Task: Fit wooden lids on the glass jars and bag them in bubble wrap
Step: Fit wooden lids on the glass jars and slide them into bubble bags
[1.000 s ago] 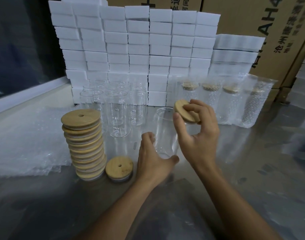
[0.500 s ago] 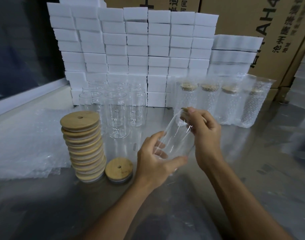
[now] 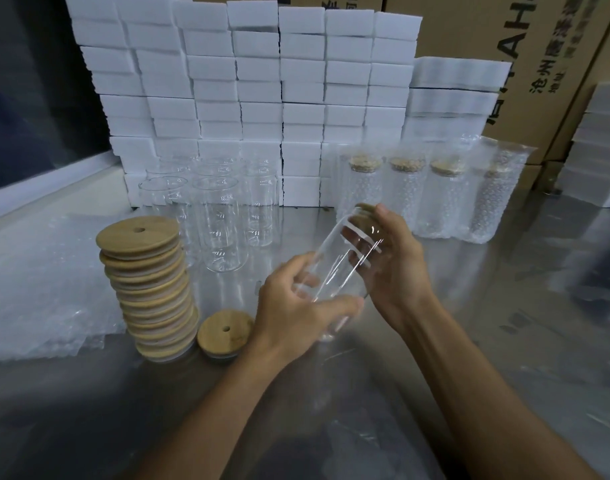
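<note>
Holding item, nearest: left hand (image 3: 298, 303), fingers and thumb curled round the base end of a clear jar (image 3: 341, 268); right hand (image 3: 395, 261), fingers wrapped on the jar's upper end, where a wooden lid (image 3: 365, 207) sits at the mouth, only its edge visible past the fingertips. Jar raised off the steel table (image 3: 504, 341), tilted with mouth up and away to the right. Left of the hands: one loose lid (image 3: 225, 330) with a centre hole, flat on the table, just beside a tall leaning lid stack (image 3: 147, 289). Left edge: bubble wrap (image 3: 37, 289) sheets in a flat pile. Behind the stack: a group of bare jars (image 3: 220, 220), upright, mouths open, close together. Right of these, behind the held jar: a row of four bagged jars (image 3: 431, 199), upright, lidded, each in a bubble sleeve, side by side. Rear: white boxes (image 3: 262, 81) stacked in a wall many rows high, touching the jars' back row. Farthest: brown cartons (image 3: 539, 46) with printed lettering, partly cut off by the frame
</note>
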### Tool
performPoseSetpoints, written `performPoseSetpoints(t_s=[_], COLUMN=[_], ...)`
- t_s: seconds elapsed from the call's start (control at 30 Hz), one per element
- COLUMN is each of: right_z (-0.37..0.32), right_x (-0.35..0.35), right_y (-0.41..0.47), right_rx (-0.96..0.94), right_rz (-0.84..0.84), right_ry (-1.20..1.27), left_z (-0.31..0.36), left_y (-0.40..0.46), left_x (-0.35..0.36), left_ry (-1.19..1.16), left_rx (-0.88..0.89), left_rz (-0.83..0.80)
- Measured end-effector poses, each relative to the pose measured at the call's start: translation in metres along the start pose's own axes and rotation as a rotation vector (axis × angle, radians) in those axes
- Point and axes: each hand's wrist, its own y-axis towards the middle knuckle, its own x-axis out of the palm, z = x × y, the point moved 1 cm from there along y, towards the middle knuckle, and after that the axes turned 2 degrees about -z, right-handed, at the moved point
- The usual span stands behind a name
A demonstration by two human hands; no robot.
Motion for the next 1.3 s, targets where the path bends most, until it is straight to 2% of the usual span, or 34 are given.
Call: performPoseSetpoints(t_s=[0.07,0.1,0.17,0.27,0.37,0.47,0.57,0.7,0.93,1.17,1.3], right_z=[-0.004,-0.005,-0.006,-0.003,0.0,0.007,0.016,0.024,0.038,0.057,0.062], right_x=[-0.001,-0.001,-0.002,-0.003,-0.001,0.006,0.012,0.018,0.007,-0.014,-0.021], right_y=[-0.001,-0.001,-0.001,0.0,0.001,-0.004,-0.008,-0.009,-0.004,0.004,0.009], right_rx=[0.023,0.03,0.033,0.017,-0.039,-0.149,-0.306,-0.364,-0.269,-0.101,-0.065], right_rz=[-0.079,-0.104,-0.129,-0.091,0.03,0.069,0.001,-0.059,-0.1,-0.099,-0.087], right_ry=[0.059,0.079,0.107,0.066,-0.076,-0.301,-0.487,-0.675,-0.752,-0.787,-0.787], left_z=[0.005,0.007,0.008,0.003,-0.002,-0.011,-0.018,-0.019,-0.016,-0.005,0.027], left_y=[-0.001,-0.002,-0.004,-0.004,-0.004,-0.002,0.001,0.003,0.001,0.006,0.006], left_x=[-0.002,-0.002,0.001,0.007,0.009,0.006,0.003,0.002,0.0,-0.007,-0.011], left_ry=[-0.34,-0.396,-0.381,-0.131,0.182,0.297,0.289,0.288,0.392,0.605,0.666], left_rx=[-0.182,-0.204,-0.165,-0.033,0.155,0.156,0.062,-0.001,-0.058,-0.008,0.085], left_rz=[-0.265,-0.349,-0.383,-0.15,0.041,0.129,0.138,0.135,0.128,0.123,0.128])
